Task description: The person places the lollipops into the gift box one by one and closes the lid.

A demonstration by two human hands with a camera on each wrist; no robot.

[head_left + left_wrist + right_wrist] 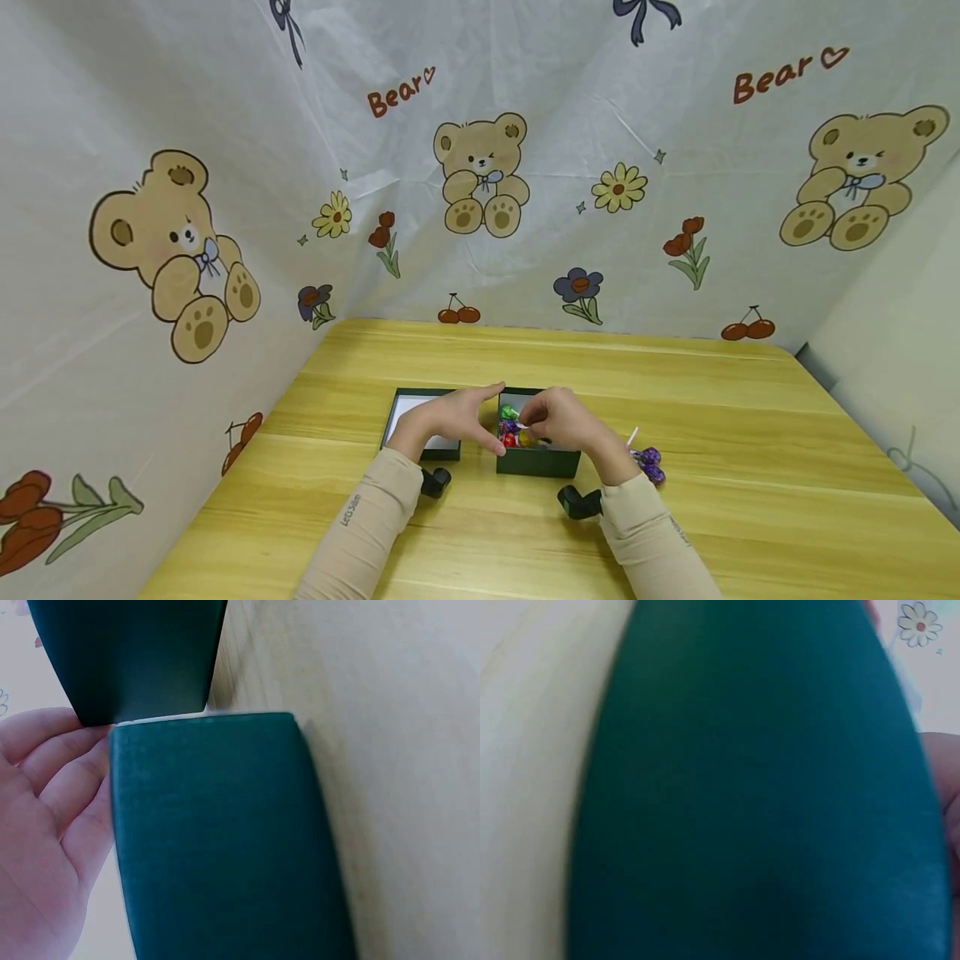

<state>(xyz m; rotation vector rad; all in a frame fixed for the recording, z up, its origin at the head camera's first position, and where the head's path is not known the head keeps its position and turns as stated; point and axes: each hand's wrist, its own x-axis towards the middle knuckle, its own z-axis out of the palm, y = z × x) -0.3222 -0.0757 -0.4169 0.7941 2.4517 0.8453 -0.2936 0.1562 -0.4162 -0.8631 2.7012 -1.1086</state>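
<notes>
A dark green box holds several wrapped lollipops in green, purple, red and yellow. My left hand spans the box's left side, thumb at the front corner and index finger at the back corner, fingers fairly straight. In the left wrist view, its fingers reach behind dark green walls. From the right, my right hand reaches into the box with curled fingers, pinching a lollipop among the others; its fingertips are partly hidden. Dark green wall fills most of the right wrist view.
Left of the box lies a shallow dark green lid with a white inside, partly under my left hand. Purple-wrapped lollipops lie on the wooden table beyond my right wrist. A bear-printed cloth hangs along the table's back and left.
</notes>
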